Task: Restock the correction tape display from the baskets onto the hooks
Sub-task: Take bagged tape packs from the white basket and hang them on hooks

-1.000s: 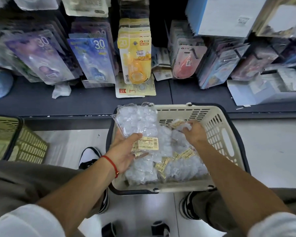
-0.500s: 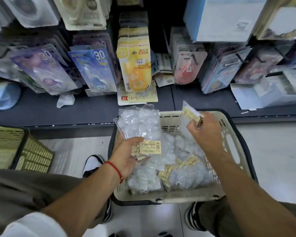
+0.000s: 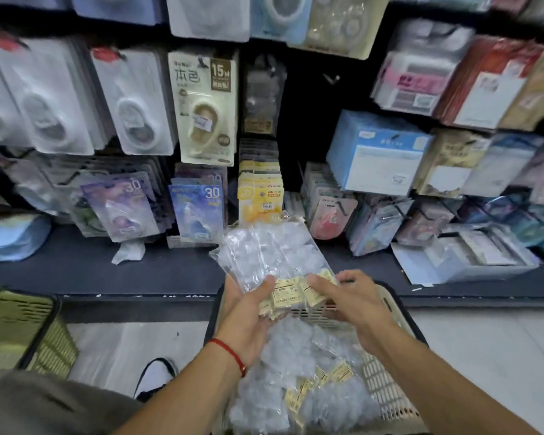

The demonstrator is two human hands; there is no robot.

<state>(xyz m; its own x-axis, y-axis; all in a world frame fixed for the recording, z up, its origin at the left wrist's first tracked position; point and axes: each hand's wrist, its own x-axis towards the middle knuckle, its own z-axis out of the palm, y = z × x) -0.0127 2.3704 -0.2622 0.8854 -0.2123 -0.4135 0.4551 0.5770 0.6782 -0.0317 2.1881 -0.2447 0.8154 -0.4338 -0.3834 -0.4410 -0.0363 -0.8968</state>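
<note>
Clear plastic packets [image 3: 266,252], bunched together and lifted above the cream basket [image 3: 387,390], upper ends against the lowest row of the hooks display [image 3: 201,111]. Held from below by the left hand [image 3: 248,312], thumb pressed on the front beside the yellow labels. Touched at the labels by the right hand [image 3: 349,296], fingers stretched forward; cannot tell if really pinching a packet or only resting on it. Contents of the packets only seen as pale round shapes, too blurred to name. More of the same packets [image 3: 296,381] heaped inside the cream basket, near end cut off by the lower edge. At far left a green basket [image 3: 22,334], only partly in view, inside not visible. Print on most hanging cards smeared, except a beige card [image 3: 206,108] marked 15M and a blue card [image 3: 198,208] marked 30.
</note>
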